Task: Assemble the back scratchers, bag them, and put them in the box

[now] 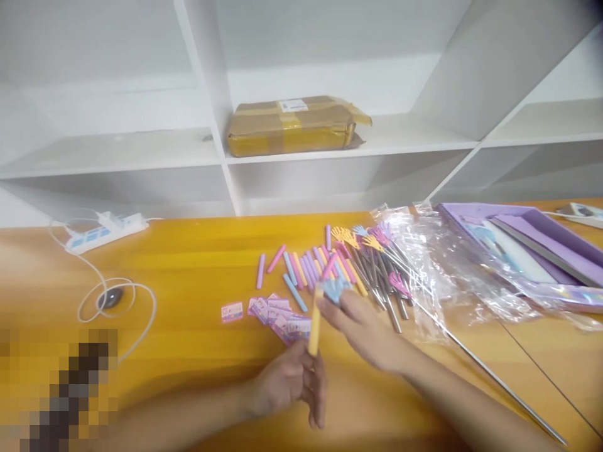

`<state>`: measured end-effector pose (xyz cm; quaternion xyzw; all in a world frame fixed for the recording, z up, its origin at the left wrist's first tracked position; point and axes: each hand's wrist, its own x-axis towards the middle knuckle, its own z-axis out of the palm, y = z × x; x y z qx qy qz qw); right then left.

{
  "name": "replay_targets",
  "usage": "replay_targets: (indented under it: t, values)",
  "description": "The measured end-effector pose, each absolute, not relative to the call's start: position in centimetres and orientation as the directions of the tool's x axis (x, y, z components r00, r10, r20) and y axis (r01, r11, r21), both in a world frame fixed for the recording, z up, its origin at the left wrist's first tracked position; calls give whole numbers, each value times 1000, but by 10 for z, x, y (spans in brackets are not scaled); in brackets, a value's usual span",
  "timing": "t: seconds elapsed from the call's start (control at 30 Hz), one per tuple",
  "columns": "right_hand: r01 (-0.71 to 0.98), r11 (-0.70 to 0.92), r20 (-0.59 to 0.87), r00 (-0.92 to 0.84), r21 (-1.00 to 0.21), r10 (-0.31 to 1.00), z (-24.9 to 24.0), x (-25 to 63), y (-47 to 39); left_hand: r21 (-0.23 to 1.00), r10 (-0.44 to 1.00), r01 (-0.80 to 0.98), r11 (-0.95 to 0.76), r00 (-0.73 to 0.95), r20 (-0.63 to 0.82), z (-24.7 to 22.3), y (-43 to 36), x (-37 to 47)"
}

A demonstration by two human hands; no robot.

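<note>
My left hand (294, 383) is closed around the lower end of a yellow tube (315, 323), which stands nearly upright. At the tube's top, the fingers of my right hand (355, 323) are closed by a light blue hand-shaped piece (335, 289). Whether the right fingers also touch the tube is blurred. Behind the hands lie several pink, purple, blue and yellow tubes (308, 267). To their right is a pile of metal rods (384, 276) with coloured hand-shaped ends. Small printed cards (282, 317) overlap on the table just behind my left hand.
Clear plastic bags (438, 263) and a purple box (541, 216) holding flat items are at the right. A long thin rod (499, 373) slants to the front right. A white power strip (107, 232) and cable lie left. A brown parcel (287, 129) rests on the white shelf (414, 138).
</note>
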<state>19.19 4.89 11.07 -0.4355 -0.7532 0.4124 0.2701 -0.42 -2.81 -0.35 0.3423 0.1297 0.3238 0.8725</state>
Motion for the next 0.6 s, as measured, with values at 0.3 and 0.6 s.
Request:
replay_targets:
  t: [0.3, 0.6]
  values:
    - [652, 277, -80, -462, -706, 883, 83, 188, 46, 929, 794, -113, 352, 562, -232, 13, -26, -9]
    - [907, 264, -132, -321, -329, 938, 79, 151, 109, 222, 987, 974, -48, 81, -140, 75, 67, -64]
